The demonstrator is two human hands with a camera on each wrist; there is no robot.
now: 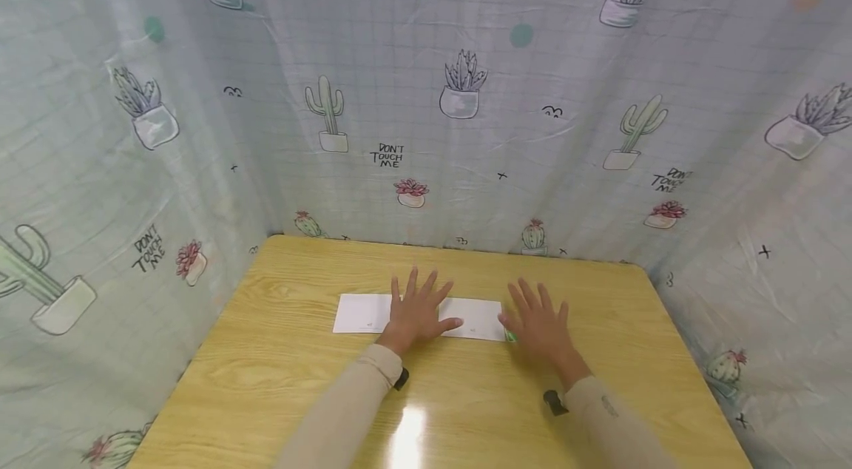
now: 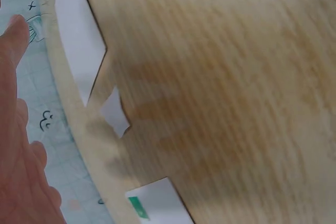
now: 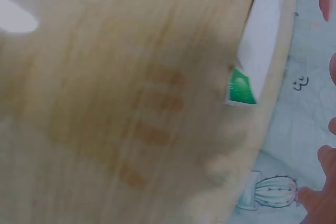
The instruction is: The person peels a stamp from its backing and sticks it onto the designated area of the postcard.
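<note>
My left hand (image 1: 416,314), fingers spread, is over the gap between a white paper piece (image 1: 362,314) on the left and another white paper piece (image 1: 474,319) on the right. In the left wrist view, a small white scrap (image 2: 115,113) lies between two larger pieces, one with a green mark (image 2: 138,208). My right hand (image 1: 538,321), also spread, is by the right end of the right piece. A small green patch (image 3: 241,87) shows there in the right wrist view; whether it is joined to the paper, I cannot tell. Neither hand holds anything.
The papers lie on a wood-grain table (image 1: 279,365) towards its far edge. A cactus-print curtain (image 1: 426,84) hangs behind the table and along both sides. Glare (image 1: 407,436) shines on the near part of the tabletop.
</note>
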